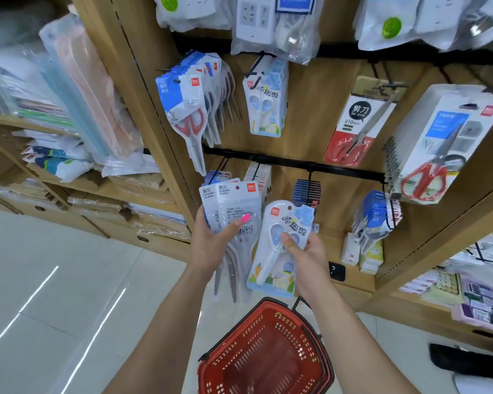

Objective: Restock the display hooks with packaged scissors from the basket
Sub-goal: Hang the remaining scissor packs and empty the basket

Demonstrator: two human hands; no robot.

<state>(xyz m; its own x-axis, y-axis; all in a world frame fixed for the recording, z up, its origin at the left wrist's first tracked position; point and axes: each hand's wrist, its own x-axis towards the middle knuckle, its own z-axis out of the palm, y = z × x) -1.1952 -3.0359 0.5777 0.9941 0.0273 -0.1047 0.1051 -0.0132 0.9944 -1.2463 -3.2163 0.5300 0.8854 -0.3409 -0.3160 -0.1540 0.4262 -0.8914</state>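
Red basket [234, 354] below | left fingers [234, 227] grasp grey scissor packs [236, 206] | right fingers [291, 244] grasp blue scissors pack [279, 268]

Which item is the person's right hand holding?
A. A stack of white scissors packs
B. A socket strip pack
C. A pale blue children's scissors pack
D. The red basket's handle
C: the right hand pinches the pale blue children's scissors pack by its lower half, while the left hand holds the stack of white scissors packs above the red basket.
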